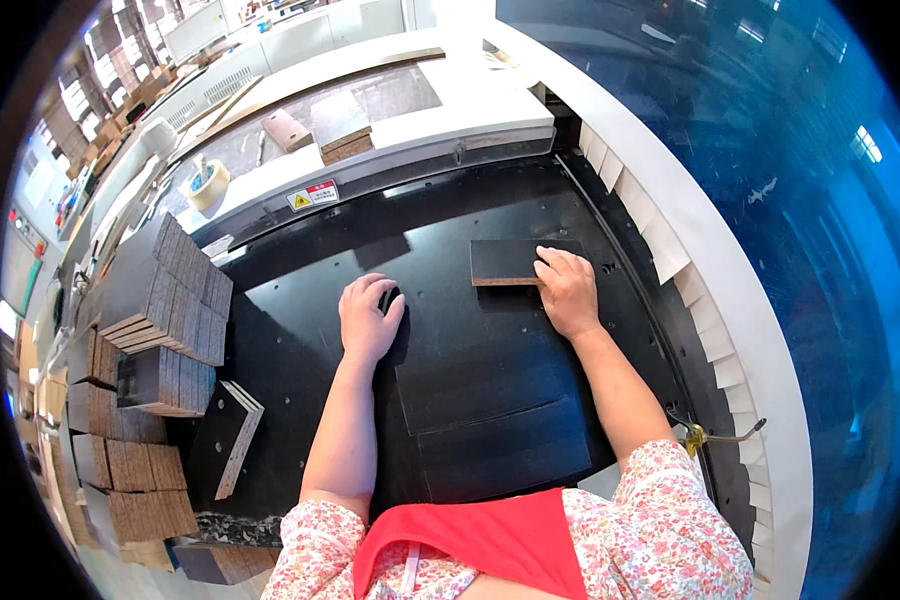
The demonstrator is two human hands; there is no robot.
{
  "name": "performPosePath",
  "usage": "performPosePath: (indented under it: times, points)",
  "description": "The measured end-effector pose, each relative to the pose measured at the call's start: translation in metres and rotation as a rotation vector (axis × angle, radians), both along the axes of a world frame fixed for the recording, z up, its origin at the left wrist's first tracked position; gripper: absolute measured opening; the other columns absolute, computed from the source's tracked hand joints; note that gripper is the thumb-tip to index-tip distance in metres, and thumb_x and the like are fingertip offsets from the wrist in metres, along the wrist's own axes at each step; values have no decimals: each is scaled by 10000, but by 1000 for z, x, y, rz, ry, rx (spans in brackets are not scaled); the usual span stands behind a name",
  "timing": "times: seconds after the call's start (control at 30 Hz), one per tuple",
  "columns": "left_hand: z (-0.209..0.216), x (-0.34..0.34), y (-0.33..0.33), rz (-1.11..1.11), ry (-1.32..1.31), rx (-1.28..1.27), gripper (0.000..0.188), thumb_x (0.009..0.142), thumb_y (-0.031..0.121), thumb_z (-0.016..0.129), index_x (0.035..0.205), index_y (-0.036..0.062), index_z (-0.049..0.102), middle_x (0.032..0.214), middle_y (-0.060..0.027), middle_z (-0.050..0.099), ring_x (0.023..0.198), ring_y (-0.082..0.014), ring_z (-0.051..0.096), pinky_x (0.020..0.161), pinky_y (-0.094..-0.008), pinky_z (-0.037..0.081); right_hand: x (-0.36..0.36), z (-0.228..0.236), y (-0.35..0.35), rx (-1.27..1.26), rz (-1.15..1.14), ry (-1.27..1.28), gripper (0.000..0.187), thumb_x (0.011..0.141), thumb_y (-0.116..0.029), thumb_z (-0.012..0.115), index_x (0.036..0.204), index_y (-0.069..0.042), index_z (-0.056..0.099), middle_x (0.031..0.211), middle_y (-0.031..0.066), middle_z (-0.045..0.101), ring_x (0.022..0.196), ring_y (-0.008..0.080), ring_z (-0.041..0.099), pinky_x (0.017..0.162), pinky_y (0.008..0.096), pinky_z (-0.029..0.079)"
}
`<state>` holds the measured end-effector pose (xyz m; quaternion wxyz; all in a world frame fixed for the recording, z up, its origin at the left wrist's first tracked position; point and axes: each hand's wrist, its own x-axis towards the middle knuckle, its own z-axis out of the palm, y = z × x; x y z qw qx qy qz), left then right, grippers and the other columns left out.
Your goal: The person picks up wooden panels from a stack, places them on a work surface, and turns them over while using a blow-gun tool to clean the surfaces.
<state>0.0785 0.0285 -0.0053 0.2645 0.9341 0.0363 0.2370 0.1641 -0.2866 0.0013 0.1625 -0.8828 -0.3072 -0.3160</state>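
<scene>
My right hand (pixel 568 290) rests flat on the right end of a dark rectangular board (pixel 505 262) with a pale chipboard edge, lying on the black machine bed (pixel 440 230). My left hand (pixel 368 318) lies on the bed to the left of the board, fingers curled over a small black knob (pixel 388 298). The two hands are about a hand's width apart.
Stacks of dark-faced chipboard pieces (pixel 165 300) stand at the left, with one piece (pixel 227 438) leaning on edge. A white machine housing (pixel 390 130) with a window crosses the back, a tape roll (pixel 208 185) on it. A white rail (pixel 690 260) borders the right; blue floor lies beyond.
</scene>
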Motion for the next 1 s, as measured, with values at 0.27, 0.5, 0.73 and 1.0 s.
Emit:
performPosePath:
  times: [0.27,0.5,0.73,1.0]
  points:
    - [5,-3,4,-24,-36,-18,224,790,203,713,991,110,684,1123,-47,633,1133,-284,537,1005,-422,396,0,4,1,15,43,21,216,759,-56,650,974,-69,655,1203,69,639,1140,250,579,962,411,421]
    - [4,1,2,-39,-63,5,222,784,170,718,983,74,689,1115,-81,643,1092,-299,565,955,-419,442,2,-3,-1,32,39,36,163,800,-103,617,957,-100,663,1197,55,636,1160,232,571,970,413,415]
    - [0,5,4,-51,-25,10,222,799,143,709,1010,88,670,1128,-50,630,1116,-282,541,986,-400,411,4,-6,-3,101,27,35,93,828,-123,641,915,-104,667,1176,41,640,1159,217,569,984,406,408]
    - [-2,5,6,-64,-61,-5,196,790,142,709,970,72,684,1108,-76,642,1090,-298,560,966,-410,430,3,-3,-1,53,17,32,122,821,-116,632,938,-105,667,1181,40,644,1155,220,574,979,402,409]
